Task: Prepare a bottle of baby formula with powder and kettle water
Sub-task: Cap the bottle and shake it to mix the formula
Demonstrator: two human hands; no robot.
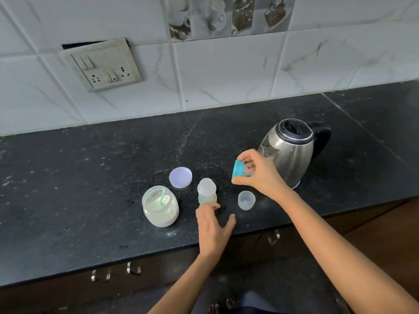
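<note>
A small clear baby bottle (pixel 206 191) with a teal band stands open on the black counter (pixel 90 177). My left hand (pixel 214 225) is at its base, fingertips touching its lower part, thumb spread away. My right hand (pixel 258 172) holds the teal nipple ring (pixel 238 169) in the air, tilted, to the right of the bottle. An open jar of powder (pixel 160 206) with a teal scoop inside stands left of the bottle. A steel kettle (pixel 290 150) with a black handle stands behind my right hand.
The jar's lilac lid (pixel 180 177) lies flat behind the bottle. A clear bottle cap (pixel 246 200) sits below my right hand. The counter's front edge runs just below the items, with drawer handles (pixel 133 268) beneath. A socket panel (pixel 102 64) is on the tiled wall.
</note>
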